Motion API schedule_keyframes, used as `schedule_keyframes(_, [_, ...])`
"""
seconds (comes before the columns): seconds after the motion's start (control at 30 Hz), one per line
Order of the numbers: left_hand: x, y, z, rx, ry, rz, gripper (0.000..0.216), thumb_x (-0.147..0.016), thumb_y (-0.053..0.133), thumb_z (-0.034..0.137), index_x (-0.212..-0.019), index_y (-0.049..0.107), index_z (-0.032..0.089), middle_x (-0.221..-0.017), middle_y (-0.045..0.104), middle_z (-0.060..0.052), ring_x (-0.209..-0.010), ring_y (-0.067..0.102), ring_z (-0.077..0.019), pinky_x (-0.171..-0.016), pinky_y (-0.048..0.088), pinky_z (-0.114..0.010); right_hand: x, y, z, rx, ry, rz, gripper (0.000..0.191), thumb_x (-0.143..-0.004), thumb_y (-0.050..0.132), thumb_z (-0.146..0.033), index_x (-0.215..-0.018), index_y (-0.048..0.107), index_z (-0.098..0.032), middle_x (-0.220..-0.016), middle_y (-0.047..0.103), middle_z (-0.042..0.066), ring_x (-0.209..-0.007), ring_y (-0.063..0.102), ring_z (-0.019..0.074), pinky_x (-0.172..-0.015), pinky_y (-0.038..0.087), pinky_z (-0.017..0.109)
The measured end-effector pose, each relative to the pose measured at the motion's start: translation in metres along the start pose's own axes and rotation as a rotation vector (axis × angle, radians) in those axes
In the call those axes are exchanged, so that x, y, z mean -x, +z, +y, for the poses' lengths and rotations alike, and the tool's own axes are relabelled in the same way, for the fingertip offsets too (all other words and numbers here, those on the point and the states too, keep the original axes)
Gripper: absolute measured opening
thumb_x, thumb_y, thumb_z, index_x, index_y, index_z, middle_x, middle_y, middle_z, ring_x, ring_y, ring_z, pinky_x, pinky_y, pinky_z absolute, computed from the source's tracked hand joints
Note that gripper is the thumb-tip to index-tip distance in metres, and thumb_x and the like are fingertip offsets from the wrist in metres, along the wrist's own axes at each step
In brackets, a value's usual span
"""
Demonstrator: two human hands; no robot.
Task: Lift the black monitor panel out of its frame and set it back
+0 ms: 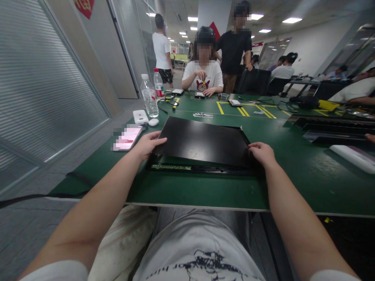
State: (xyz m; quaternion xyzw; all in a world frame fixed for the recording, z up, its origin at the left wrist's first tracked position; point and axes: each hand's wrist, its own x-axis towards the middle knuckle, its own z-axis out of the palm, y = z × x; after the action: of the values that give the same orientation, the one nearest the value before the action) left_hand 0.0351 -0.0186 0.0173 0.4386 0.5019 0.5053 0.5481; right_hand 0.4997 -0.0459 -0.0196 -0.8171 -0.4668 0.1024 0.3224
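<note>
A flat black display panel [202, 138] lies at a slant over a shallow black frame [222, 170] on the green table. The panel's left side is raised, and beneath its near edge a green circuit board strip [171, 167] shows in the frame. My left hand [149, 144] grips the panel's left edge, thumb on top and fingers underneath. At the right side, my right hand [261, 152] is closed with its fingertips at the frame's edge; whether it also pinches the panel is hidden.
Left of the panel are a lit phone [128, 137], a white power bank [140, 117], a round white case [153, 122] and water bottles [150, 97]. Black strips [319, 127] and a white device [353, 158] lie to the right. Another person [203, 74] sits opposite.
</note>
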Motion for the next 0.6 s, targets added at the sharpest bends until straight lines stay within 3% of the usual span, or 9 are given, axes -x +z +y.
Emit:
schedule_keyframes(0.3, [0.0013,0.0024,0.0036,0.035,0.056,0.007,0.047,-0.053,0.096,0.012,-0.097,0.082,0.016,-0.092,0.083,-0.009,-0.095,0.080,-0.0312,-0.085,0.066,-0.039,-0.0014,0.0000,0.0007,-0.021,0.008,0.002,0.024,-0.073,0.066,-0.021,-0.092,0.081,-0.022,-0.088,0.076,0.007,-0.085,0.069,0.0244,-0.083,0.054,0.035])
schedule_keyframes(0.6, [0.0058,0.0013,0.0056,0.059,0.195,-0.067,0.067,-0.053,0.096,0.018,-0.118,0.080,0.015,-0.119,0.082,-0.011,-0.118,0.073,-0.0331,-0.095,0.063,-0.038,-0.0052,0.0000,0.0014,-0.041,0.039,0.038,0.041,-0.083,0.066,-0.027,-0.121,0.078,-0.015,-0.103,0.075,0.013,-0.098,0.070,0.0273,-0.094,0.054,0.038])
